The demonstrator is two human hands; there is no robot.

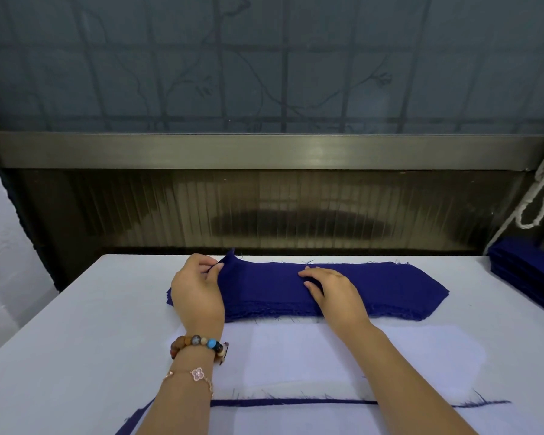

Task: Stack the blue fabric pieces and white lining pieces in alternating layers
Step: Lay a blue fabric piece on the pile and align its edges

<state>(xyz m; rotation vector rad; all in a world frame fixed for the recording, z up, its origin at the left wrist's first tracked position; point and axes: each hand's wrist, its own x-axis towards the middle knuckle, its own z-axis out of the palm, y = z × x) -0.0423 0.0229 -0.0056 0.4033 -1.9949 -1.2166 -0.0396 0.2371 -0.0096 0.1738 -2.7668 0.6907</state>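
White table [76, 309]: left hand [198, 293] pinches the top blue piece [264, 277] by its corner; right hand [333, 290], fingers straight, presses the stack [405, 312]. Frayed edges may drag a second piece up.

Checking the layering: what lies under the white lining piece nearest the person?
A blue fabric piece: its frayed edge peeks out along the near side of the white lining piece. Any further layers below are covered.
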